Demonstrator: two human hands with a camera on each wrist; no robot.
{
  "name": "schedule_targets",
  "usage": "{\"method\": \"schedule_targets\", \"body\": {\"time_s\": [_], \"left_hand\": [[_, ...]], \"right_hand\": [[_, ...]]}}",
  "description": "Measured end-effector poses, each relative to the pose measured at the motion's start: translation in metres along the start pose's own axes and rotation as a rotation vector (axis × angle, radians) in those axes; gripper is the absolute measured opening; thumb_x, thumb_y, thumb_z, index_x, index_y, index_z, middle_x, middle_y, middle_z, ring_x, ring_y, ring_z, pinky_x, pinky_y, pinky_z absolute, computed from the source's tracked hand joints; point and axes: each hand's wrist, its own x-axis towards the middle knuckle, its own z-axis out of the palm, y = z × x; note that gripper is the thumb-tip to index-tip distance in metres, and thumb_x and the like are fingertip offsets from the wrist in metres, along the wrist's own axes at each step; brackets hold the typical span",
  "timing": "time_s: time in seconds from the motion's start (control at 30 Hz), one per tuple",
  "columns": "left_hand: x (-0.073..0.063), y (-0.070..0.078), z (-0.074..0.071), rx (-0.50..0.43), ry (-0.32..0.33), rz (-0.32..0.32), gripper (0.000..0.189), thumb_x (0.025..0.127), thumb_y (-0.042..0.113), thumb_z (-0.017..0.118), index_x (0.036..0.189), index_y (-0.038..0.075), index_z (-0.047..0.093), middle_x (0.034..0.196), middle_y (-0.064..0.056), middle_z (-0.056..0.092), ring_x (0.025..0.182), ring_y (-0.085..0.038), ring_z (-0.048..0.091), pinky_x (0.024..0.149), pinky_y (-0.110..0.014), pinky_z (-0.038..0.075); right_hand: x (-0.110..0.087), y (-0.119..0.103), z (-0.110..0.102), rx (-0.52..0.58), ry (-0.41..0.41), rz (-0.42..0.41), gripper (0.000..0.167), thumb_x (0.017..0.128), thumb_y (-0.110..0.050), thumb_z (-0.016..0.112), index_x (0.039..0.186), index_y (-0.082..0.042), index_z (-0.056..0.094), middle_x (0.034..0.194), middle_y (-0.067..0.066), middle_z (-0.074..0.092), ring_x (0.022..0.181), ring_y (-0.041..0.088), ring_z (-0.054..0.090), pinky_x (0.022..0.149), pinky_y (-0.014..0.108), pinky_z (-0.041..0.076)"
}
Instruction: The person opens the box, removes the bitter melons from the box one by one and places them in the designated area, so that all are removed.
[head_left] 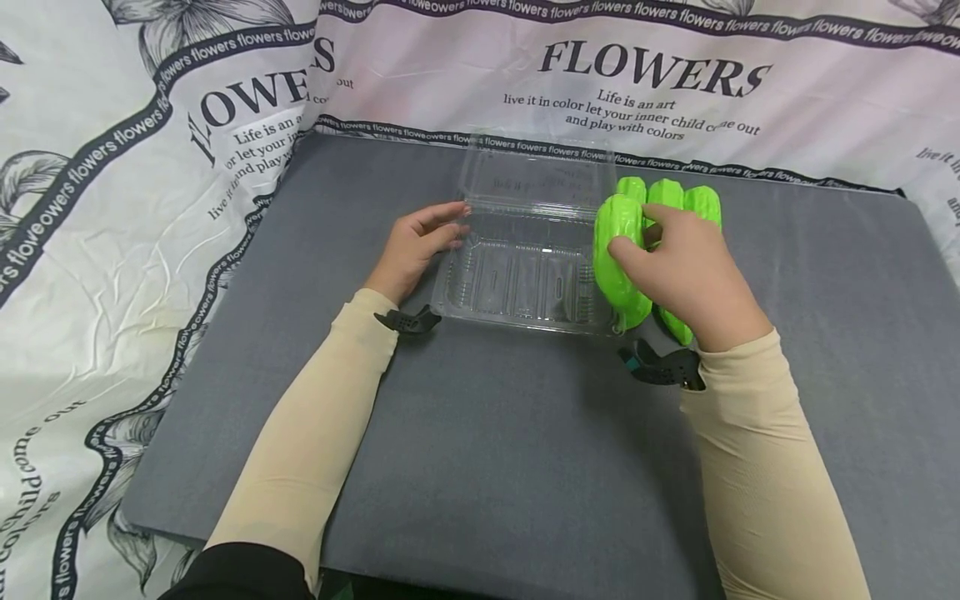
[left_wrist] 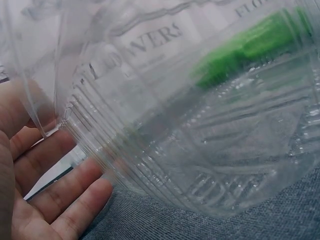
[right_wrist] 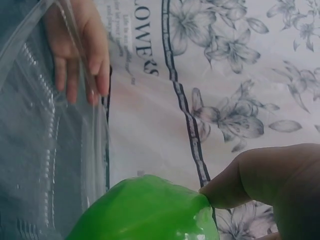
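My right hand (head_left: 693, 267) pinches a bright green, ridged, elongated toy fruit (head_left: 619, 258) between thumb and fingers. The toy fruit overlaps the right edge of a clear plastic clamshell box (head_left: 525, 320) in the head view. The box stands with its lid (head_left: 536, 171) folded back, away from me. At its left side rests my left hand (head_left: 412, 250), fingers fairly straight and touching the rim. Several more green toy fruits (head_left: 703, 202) lie side by side right of the box, partly hidden by my right hand.
The box stands on a grey table (head_left: 480, 442). A white cloth (head_left: 450, 67) printed with flowers and lettering rises along the table's back and left sides. Black straps (head_left: 663, 367) sit at both wrists, over beige sleeves.
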Motion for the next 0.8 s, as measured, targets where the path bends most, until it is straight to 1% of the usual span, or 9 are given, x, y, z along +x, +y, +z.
{"method": "schedule_targets", "body": {"time_s": [0.03, 0.1, 0.17, 0.27, 0.37, 0.53, 0.6, 0.7, 0.8], "left_hand": [[0.0, 0.0, 0.0, 0.0, 0.0, 0.001, 0.042, 0.105, 0.002, 0.061, 0.146, -0.002, 0.06, 0.147, -0.017, 0.062, 0.129, -0.032, 0.065, 0.104, -0.039, 0.057], [0.0, 0.001, 0.0, 0.002, 0.001, -0.001, 0.042, 0.105, 0.003, 0.061, 0.146, -0.002, 0.06, 0.147, -0.016, 0.062, 0.129, -0.031, 0.065, 0.104, -0.039, 0.057], [-0.001, 0.002, 0.0, 0.004, 0.001, -0.003, 0.042, 0.105, 0.003, 0.062, 0.146, -0.001, 0.06, 0.147, -0.016, 0.062, 0.129, -0.031, 0.065, 0.104, -0.038, 0.057], [-0.002, 0.002, 0.001, 0.007, 0.003, -0.001, 0.042, 0.104, 0.003, 0.062, 0.146, -0.001, 0.06, 0.147, -0.015, 0.062, 0.128, -0.03, 0.066, 0.103, -0.038, 0.058], [-0.002, 0.002, 0.001, 0.015, 0.005, -0.002, 0.042, 0.104, 0.004, 0.062, 0.146, -0.001, 0.06, 0.147, -0.015, 0.063, 0.128, -0.03, 0.066, 0.103, -0.038, 0.058], [-0.002, 0.002, 0.002, 0.021, 0.008, -0.003, 0.042, 0.104, 0.003, 0.061, 0.146, -0.002, 0.06, 0.147, -0.016, 0.062, 0.128, -0.031, 0.066, 0.103, -0.038, 0.057], [-0.002, 0.002, 0.002, 0.023, 0.009, -0.001, 0.041, 0.104, 0.003, 0.061, 0.146, -0.002, 0.06, 0.147, -0.017, 0.062, 0.128, -0.032, 0.066, 0.103, -0.038, 0.057], [-0.001, 0.001, 0.002, 0.026, 0.011, 0.002, 0.041, 0.104, 0.003, 0.062, 0.145, -0.002, 0.06, 0.146, -0.017, 0.063, 0.127, -0.032, 0.066, 0.103, -0.038, 0.057], [-0.001, 0.001, 0.001, 0.026, 0.015, 0.006, 0.041, 0.105, 0.004, 0.062, 0.145, -0.001, 0.061, 0.145, -0.015, 0.063, 0.127, -0.031, 0.066, 0.103, -0.038, 0.057]], "right_hand": [[-0.001, 0.003, -0.002, -0.005, 0.002, 0.008, 0.068, 0.1, -0.037, 0.05, 0.152, 0.006, 0.048, 0.116, 0.025, 0.068, 0.096, 0.035, 0.065, 0.076, 0.045, 0.052], [-0.002, 0.009, -0.006, -0.017, 0.007, 0.025, 0.066, 0.099, -0.037, 0.048, 0.15, 0.006, 0.05, 0.119, 0.028, 0.067, 0.102, 0.039, 0.064, 0.078, 0.05, 0.052], [-0.004, 0.015, -0.011, -0.027, 0.003, 0.045, 0.07, 0.099, -0.037, 0.047, 0.154, 0.006, 0.046, 0.125, 0.03, 0.066, 0.108, 0.042, 0.063, 0.081, 0.055, 0.052], [-0.007, 0.023, -0.015, -0.043, 0.005, 0.062, 0.071, 0.099, -0.038, 0.046, 0.156, 0.006, 0.044, 0.127, 0.032, 0.065, 0.109, 0.044, 0.062, 0.082, 0.057, 0.052], [-0.009, 0.033, -0.02, -0.048, -0.003, 0.081, 0.075, 0.1, -0.04, 0.045, 0.16, 0.005, 0.037, 0.131, 0.033, 0.063, 0.113, 0.045, 0.062, 0.082, 0.059, 0.053], [-0.012, 0.048, -0.027, -0.044, -0.009, 0.11, 0.074, 0.101, -0.04, 0.044, 0.159, 0.005, 0.037, 0.135, 0.036, 0.059, 0.117, 0.049, 0.059, 0.084, 0.063, 0.051], [-0.014, 0.052, -0.03, -0.034, -0.005, 0.117, 0.074, 0.101, -0.039, 0.044, 0.159, 0.005, 0.038, 0.135, 0.037, 0.059, 0.117, 0.05, 0.058, 0.084, 0.064, 0.051], [-0.015, 0.058, -0.033, -0.024, 0.007, 0.125, 0.069, 0.101, -0.038, 0.045, 0.157, 0.003, 0.044, 0.132, 0.035, 0.061, 0.113, 0.048, 0.06, 0.081, 0.059, 0.051], [-0.014, 0.062, -0.035, -0.024, 0.006, 0.13, 0.069, 0.101, -0.037, 0.045, 0.156, 0.004, 0.044, 0.131, 0.035, 0.061, 0.11, 0.047, 0.06, 0.078, 0.055, 0.05]]}}
